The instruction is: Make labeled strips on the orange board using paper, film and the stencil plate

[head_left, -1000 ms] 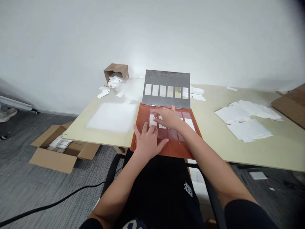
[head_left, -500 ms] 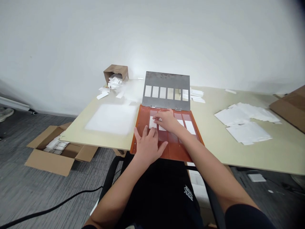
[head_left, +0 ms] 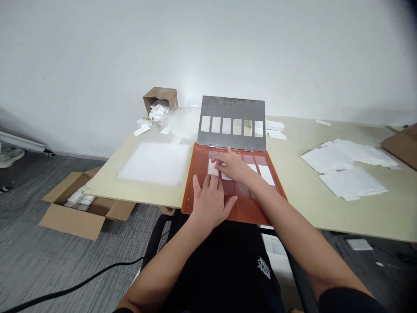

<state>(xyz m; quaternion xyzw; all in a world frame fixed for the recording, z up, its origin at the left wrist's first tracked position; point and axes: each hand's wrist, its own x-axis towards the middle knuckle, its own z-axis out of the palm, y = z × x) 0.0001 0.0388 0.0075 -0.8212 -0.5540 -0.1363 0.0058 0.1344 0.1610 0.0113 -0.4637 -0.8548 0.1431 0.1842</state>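
Observation:
An orange tray [head_left: 199,161] with rectangular slots lies at the table's front edge, its grey metal lid [head_left: 232,107] with a row of windows standing open behind it. My left hand [head_left: 212,201] lies flat on the tray's front left part, fingers spread. My right hand [head_left: 230,164] rests over the left slots, its fingertips pressing on a small white card [head_left: 213,168]. Other white cards [head_left: 266,174] lie in the slots to the right.
A translucent white sheet [head_left: 155,162] lies left of the tray. A tipped brown box [head_left: 159,98] spills white cards at the back. White sheets [head_left: 350,167] are spread on the right. An open cardboard box [head_left: 80,208] and a black cable [head_left: 70,282] are on the floor.
Both hands stay on the tray; my right hand's fingers have shifted slightly on the white card. The view has shifted a little with my head.

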